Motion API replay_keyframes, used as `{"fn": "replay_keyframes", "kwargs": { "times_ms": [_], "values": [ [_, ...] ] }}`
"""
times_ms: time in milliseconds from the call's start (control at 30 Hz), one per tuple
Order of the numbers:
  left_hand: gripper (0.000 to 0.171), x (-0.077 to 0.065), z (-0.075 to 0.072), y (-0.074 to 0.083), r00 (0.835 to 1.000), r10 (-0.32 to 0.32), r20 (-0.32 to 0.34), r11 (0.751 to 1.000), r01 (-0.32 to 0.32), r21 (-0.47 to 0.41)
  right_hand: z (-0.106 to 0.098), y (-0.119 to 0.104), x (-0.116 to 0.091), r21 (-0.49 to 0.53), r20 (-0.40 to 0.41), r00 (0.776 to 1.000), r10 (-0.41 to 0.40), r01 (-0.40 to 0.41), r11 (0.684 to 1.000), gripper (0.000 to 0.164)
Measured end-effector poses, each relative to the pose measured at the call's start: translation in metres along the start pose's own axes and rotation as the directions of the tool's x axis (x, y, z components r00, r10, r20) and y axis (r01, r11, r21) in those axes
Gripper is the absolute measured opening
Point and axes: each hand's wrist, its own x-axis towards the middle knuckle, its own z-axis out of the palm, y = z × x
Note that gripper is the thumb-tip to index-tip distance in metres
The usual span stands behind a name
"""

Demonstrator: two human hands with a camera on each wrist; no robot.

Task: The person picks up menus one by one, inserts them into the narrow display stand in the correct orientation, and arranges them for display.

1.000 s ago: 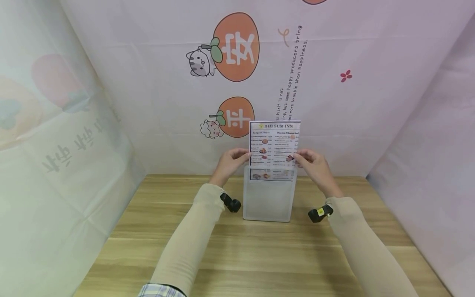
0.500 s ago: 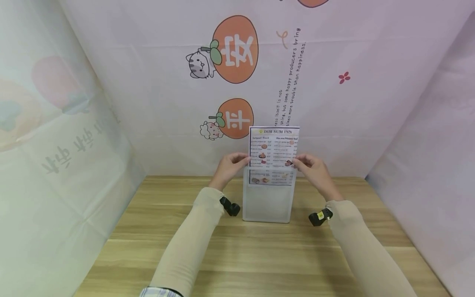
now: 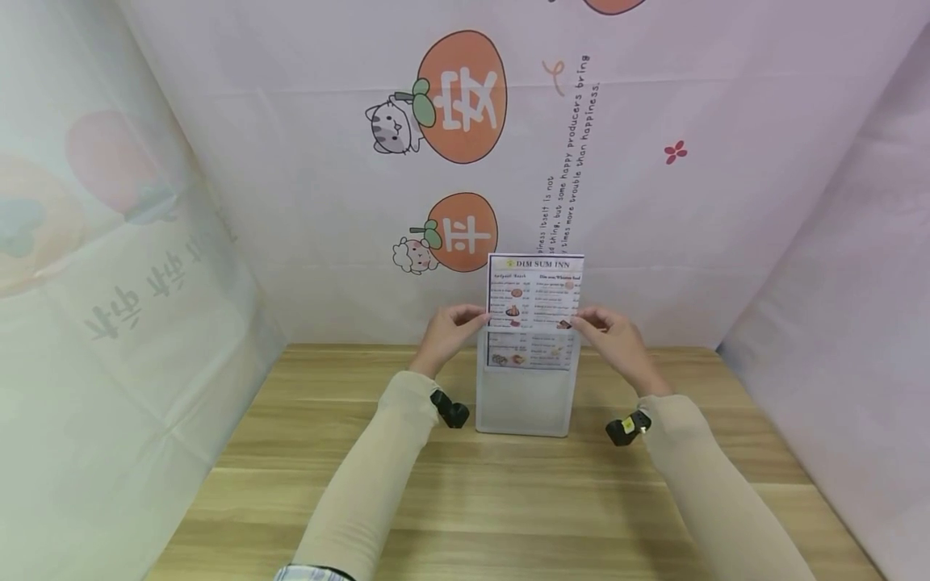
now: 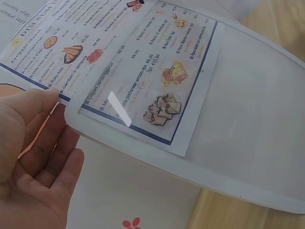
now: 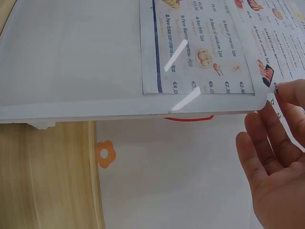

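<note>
A printed menu sheet (image 3: pixel 535 292) headed DIM SUM INN stands upright, its lower part inside a clear, white-edged sleeve holder (image 3: pixel 526 402). My left hand (image 3: pixel 452 332) pinches the sheet's left edge between thumb and forefinger, just above the holder's rim. On the other side, my right hand (image 3: pixel 613 337) pinches the right edge at about the same height. The left wrist view shows the menu (image 4: pixel 157 76) behind the transparent front, with my left hand (image 4: pixel 35 148) at the holder's top corner. Seen from the right wrist, my right hand (image 5: pixel 281 157) has its other fingers behind the sheet.
The holder stands on a wood-grain table (image 3: pixel 479 500) near its back edge. Behind it hangs a white cloth backdrop (image 3: pixel 327 218) printed with orange fruit and cartoon animals. More cloth closes off the left and right sides.
The menu sheet has slid down, so more of it lies inside the holder. Both hands have lowered with it, still pinching its edges. The holder stays in about the same place.
</note>
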Motion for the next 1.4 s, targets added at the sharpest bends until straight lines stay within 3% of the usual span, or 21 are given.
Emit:
{"fn": "replay_keyframes", "kwargs": {
  "times_ms": [733,1400],
  "values": [
    [0.031,-0.003,0.001,-0.010,0.999,-0.009,0.031,1.000,0.008,0.026,0.003,0.010,-0.004,-0.001,0.037,0.999,0.034,-0.034,0.999,0.053],
    [0.033,0.007,-0.001,0.008,1.000,0.013,0.009,0.999,-0.013,0.051,0.004,0.010,-0.005,0.001,0.037,0.999,0.033,-0.033,0.999,0.054]
  ]
}}
